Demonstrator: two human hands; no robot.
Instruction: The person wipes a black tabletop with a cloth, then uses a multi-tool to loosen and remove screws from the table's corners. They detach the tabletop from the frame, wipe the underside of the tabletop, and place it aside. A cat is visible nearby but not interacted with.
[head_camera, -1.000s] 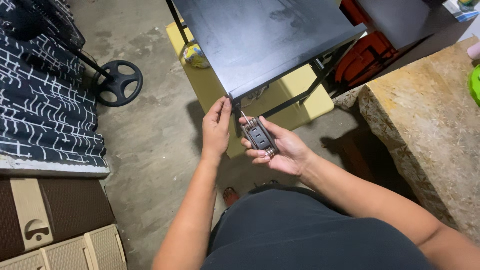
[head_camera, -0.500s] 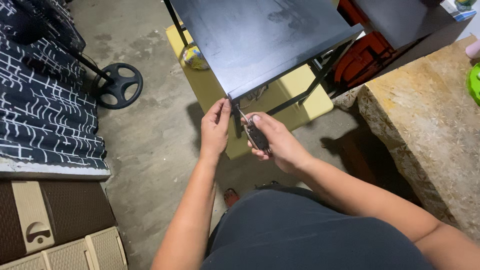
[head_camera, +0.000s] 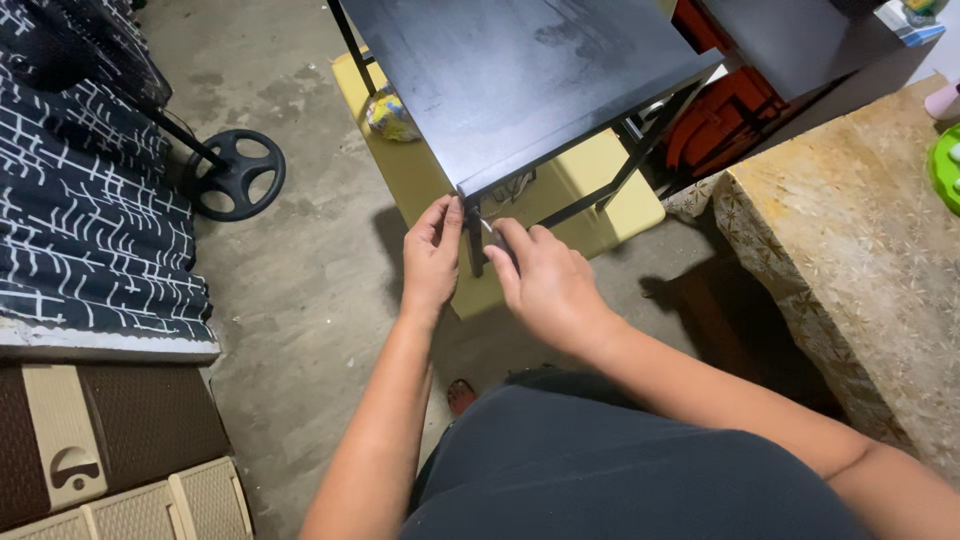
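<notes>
From the head camera we look down at the near corner of a black desk (head_camera: 520, 80) that stands on a concrete floor (head_camera: 300, 270). Our left hand (head_camera: 432, 255) rests its fingers, held together, against the desk's corner and its thin metal leg (head_camera: 474, 245). Our right hand (head_camera: 545, 285) is closed over a folding hex-key tool (head_camera: 487, 226), mostly hidden under the palm, with only a slim silver key tip showing just below the desk's edge. We judge the tip could slip off its fastener, since the hand covers the tool and we cannot see how it sits. To the left lie a patterned black-and-white cloth (head_camera: 90, 200) and a small black wheel (head_camera: 238, 170).
</notes>
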